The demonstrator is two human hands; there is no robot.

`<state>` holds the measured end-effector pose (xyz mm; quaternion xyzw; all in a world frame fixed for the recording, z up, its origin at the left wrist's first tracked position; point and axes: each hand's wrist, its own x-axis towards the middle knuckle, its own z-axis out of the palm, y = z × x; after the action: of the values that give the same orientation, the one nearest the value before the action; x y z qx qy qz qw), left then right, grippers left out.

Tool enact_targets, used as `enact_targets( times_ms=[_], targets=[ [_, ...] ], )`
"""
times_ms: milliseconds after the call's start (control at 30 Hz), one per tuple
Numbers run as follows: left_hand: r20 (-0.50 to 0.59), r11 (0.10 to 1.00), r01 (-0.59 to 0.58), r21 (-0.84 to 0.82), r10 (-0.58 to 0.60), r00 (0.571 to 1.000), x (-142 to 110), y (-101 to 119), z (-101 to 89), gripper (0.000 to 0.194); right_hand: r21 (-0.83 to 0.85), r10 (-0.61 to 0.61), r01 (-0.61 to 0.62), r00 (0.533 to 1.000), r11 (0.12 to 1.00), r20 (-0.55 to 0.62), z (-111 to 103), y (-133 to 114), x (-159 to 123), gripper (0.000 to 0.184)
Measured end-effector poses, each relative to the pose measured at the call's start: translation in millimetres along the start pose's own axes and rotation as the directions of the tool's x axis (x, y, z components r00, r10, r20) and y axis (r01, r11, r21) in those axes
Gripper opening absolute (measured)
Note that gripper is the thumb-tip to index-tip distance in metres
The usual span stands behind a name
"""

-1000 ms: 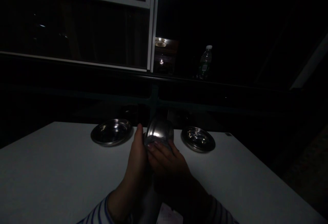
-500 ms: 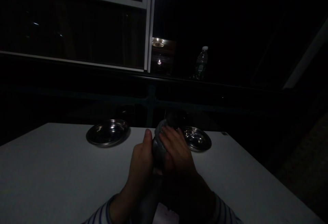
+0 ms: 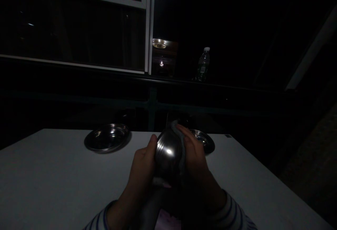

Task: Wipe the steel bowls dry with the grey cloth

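A shiny metal bowl (image 3: 167, 152) is held up on its side over the near part of the table, its rounded outside catching the light. My left hand (image 3: 144, 161) grips it from the left, thumb up along the rim. On the other side, my right hand (image 3: 195, 152) presses a grey cloth (image 3: 181, 142) against the bowl, fingers bent over the cloth. The lower part of the bowl and the fingertips of my left hand are lost in shadow.
A metal plate (image 3: 105, 148) lies at the far left of the white table (image 3: 65, 181). Another metal plate (image 3: 209, 142) is at the far right, partly behind my right hand. Beyond the table, a plastic bottle (image 3: 203, 65) stands on a dark ledge by a window frame (image 3: 148, 30).
The bowl has turned so its rounded outside faces me more. My right hand and the cloth have shifted right, off the front of the bowl. The view has swung slightly.
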<state>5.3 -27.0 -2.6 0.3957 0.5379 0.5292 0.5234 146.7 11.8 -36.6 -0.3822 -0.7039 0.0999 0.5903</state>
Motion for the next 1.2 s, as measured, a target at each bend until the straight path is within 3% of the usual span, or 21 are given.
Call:
enact_targets(
  times_ms=[100, 267, 400, 600, 700, 800, 867, 967, 1067, 1200],
  targets=[
    [0.024, 0.996, -0.002, -0.089, 0.004, 1.000, 5.7, -2.1, -5.5, 0.047, 0.109, 0.123, -0.119, 0.992, 0.987, -0.031, -1.9, -2.1, 1.7, 0.038],
    [0.011, 0.924, 0.054, -0.380, -0.054, 0.998, 11.0, 0.1, -10.5, 0.031, 0.239, 0.261, -0.241, 0.964, 0.941, -0.055, -4.8, -9.3, 6.0, 0.038],
    [-0.043, 0.815, 0.059, -0.576, -0.103, 0.994, 9.2, 12.5, -10.4, 0.018, 0.332, 0.288, -0.251, 0.955, 0.909, -0.068, -5.5, -11.6, 9.7, 0.038],
    [0.071, 0.680, 0.057, -0.731, -0.007, 0.997, 16.1, 21.8, -18.6, 0.020, 0.432, 0.277, -0.188, 0.949, 0.882, -0.153, 12.5, -12.0, -1.9, 0.041],
    [0.118, 0.636, 0.086, -0.767, 0.008, 0.993, 20.5, 21.3, -21.7, 0.024, 0.315, 0.171, -0.099, 0.963, 0.944, -0.210, 28.3, -8.2, -17.0, 0.047],
    [0.123, 0.611, 0.104, -0.785, -0.011, 0.992, 23.6, 20.4, -21.8, 0.028, -0.057, -0.087, 0.076, 0.973, 0.995, -0.215, 42.0, -0.7, -32.1, 0.054],
    [0.118, 0.600, 0.098, -0.794, -0.006, 0.993, 25.4, 19.3, -21.3, 0.028, -0.272, -0.256, 0.201, 0.949, 0.941, -0.186, 47.9, 3.2, -38.9, 0.057],
    [0.164, 0.598, 0.121, -0.792, 0.019, 0.986, 27.8, 16.4, -20.6, 0.026, -0.412, -0.443, 0.354, 0.885, 0.839, -0.141, 50.5, 3.0, -41.9, 0.058],
    [0.195, 0.584, 0.147, -0.799, 0.019, 0.981, 28.1, 13.3, -19.4, 0.022, -0.502, -0.534, 0.440, 0.844, 0.744, -0.053, 48.4, -4.4, -40.1, 0.057],
    [0.145, 0.562, 0.154, -0.813, -0.061, 0.988, 23.3, 12.0, -15.2, 0.020, -0.582, -0.609, 0.539, 0.788, 0.608, 0.094, 46.2, -18.5, -37.4, 0.045]
  ],
)
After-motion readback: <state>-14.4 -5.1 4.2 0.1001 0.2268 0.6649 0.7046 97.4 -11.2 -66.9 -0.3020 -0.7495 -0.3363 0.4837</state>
